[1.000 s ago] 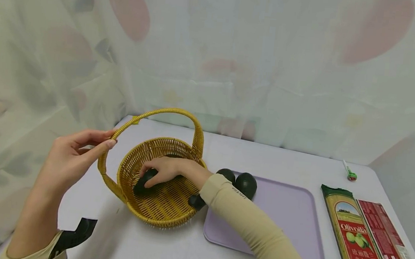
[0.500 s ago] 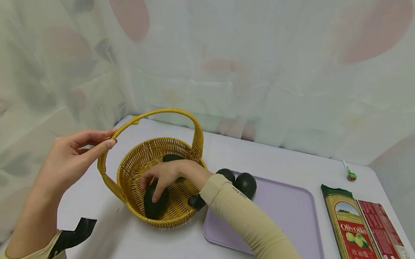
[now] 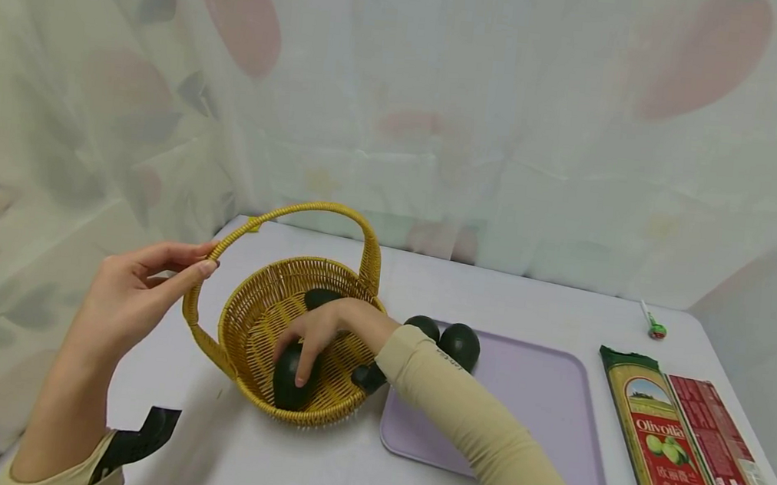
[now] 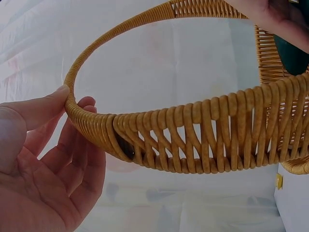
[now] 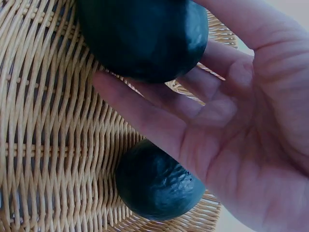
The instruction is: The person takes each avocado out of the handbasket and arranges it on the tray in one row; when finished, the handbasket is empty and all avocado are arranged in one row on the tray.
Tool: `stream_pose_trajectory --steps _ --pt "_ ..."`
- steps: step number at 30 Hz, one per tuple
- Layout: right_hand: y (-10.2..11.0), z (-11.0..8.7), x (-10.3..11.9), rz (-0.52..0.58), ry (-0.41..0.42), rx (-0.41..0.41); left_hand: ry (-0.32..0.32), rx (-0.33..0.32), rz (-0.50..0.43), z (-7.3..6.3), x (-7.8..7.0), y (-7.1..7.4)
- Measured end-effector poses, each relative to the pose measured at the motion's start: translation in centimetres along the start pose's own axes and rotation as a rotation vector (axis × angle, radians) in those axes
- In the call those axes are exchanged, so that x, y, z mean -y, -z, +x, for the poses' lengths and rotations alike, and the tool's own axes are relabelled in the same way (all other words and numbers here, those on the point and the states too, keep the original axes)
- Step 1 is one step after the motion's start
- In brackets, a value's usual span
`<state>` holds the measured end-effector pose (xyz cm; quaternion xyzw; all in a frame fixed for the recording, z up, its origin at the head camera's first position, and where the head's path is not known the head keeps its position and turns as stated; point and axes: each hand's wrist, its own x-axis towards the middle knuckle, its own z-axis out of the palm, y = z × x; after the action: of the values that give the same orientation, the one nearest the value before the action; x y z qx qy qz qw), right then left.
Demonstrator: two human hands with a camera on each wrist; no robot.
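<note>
While the left hand (image 3: 133, 288) is pinching the arched handle (image 3: 322, 207) of a round yellow woven basket (image 3: 239, 325), the right hand (image 3: 317, 330) is gripping a dark-green oval fruit (image 3: 287, 392) inside, nearer the front wall than a second ago. Another dark-green fruit (image 3: 320, 297) is lying behind it; two more dark-green fruits (image 3: 460, 347) are resting on a lilac rectangular tray (image 3: 540, 410).

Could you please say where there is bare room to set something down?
The tray is bare toward its right rim, beyond the right sleeve and two fruits; so is the table between tray and curtain. The basket is crowded: the right hand grips one dark green fruit, with a second fruit behind it.
</note>
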<state>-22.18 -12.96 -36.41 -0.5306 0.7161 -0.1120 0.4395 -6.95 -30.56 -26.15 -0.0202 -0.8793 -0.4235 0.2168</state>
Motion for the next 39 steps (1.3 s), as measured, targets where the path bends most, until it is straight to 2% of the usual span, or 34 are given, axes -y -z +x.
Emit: stream_pose_trajectory --steps 7,11,18,28,39 --pt "0.2 -0.3 -0.2 0.03 0.057 0.025 0.005 0.004 -0.004 0.0 -0.1 0.0" --pt "0.5 -1.2 -0.1 0.029 0.083 0.024 0.008 0.009 -0.01 0.0 0.0 0.0" --pt "1.1 -4.1 -0.7 0.068 0.097 -0.017 0.011 0.013 -0.01 0.1 0.0 0.0" --pt "1.8 -9.0 -1.9 0.065 0.082 -0.11 0.044 0.004 0.019 0.1 -0.1 0.3" --pt "1.3 -13.5 -3.6 0.066 0.04 -0.194 0.053 0.008 -0.007 0.3 0.2 0.3"
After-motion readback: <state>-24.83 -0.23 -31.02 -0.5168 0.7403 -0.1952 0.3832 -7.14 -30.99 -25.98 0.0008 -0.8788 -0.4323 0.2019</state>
